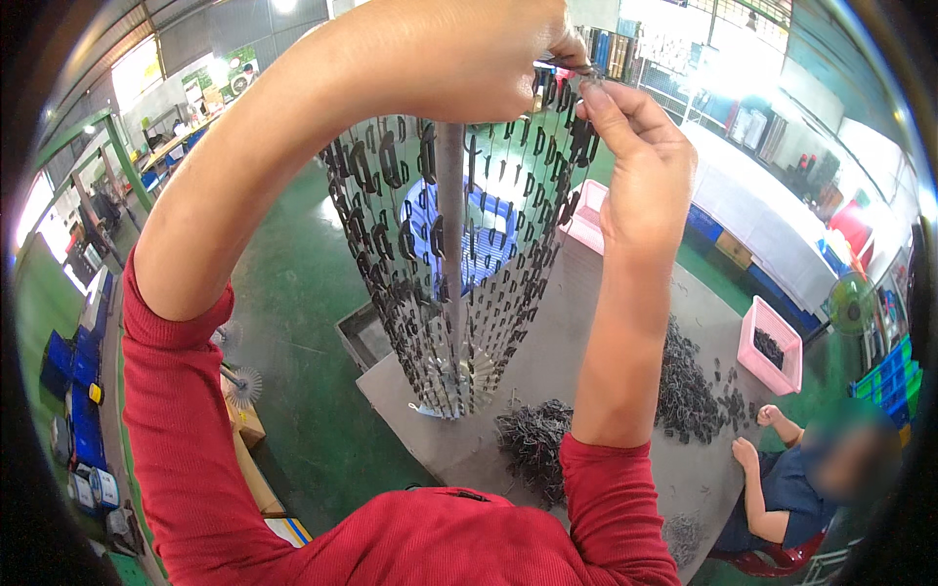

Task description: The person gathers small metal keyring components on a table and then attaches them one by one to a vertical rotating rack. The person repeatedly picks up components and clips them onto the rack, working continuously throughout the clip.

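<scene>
A tall hanging rack stands in front of me, with rows of small black loop-shaped pieces (pixel 393 161) strung on thin wires around a grey pole (pixel 450 195). Both my hands are raised at its upper right edge. My left hand (pixel 513 63) reaches over the top, its fingers closed at the rim; what they grip is mostly hidden. Close beside it, my right hand (pixel 640 137) pinches a small dark piece between thumb and fingers, next to the topmost black pieces. The rack's narrow lower end meets the grey table.
On the grey table (pixel 469 451) lie a dark heap of pieces (pixel 535 444) and a wider spread of them (pixel 689 391). A pink basket (pixel 752 366) holds more. A seated co-worker (pixel 782 488) is at the right edge. A blue basket (pixel 493 220) shows behind the rack.
</scene>
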A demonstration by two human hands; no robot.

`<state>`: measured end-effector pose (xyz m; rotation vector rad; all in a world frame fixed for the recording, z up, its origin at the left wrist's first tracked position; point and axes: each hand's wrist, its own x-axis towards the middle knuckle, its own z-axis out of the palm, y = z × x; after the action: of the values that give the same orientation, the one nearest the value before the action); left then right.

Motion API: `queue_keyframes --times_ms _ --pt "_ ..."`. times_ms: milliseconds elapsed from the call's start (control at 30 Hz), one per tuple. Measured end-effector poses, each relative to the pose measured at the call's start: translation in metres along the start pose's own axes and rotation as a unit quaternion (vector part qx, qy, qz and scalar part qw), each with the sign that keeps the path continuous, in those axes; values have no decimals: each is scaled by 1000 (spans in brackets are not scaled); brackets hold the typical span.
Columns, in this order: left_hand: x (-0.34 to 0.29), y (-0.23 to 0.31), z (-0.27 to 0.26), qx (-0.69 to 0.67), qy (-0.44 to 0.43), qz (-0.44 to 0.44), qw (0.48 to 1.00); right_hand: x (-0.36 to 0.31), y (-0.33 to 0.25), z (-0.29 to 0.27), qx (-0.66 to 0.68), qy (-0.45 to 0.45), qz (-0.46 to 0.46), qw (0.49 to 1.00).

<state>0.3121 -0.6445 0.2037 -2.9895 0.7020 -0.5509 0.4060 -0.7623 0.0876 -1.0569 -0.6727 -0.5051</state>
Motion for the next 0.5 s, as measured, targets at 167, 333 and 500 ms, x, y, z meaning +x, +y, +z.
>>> queue_keyframes --times_ms 167,333,500 --pt "-5 -10 9 -12 55 85 995 4 7 -16 174 -96 47 979" --pt "-17 0 -1 -33 46 118 991 2 6 -27 218 -139 76 963" --pt "-15 -9 0 16 15 51 998 -1 5 -73 181 -174 92 964"
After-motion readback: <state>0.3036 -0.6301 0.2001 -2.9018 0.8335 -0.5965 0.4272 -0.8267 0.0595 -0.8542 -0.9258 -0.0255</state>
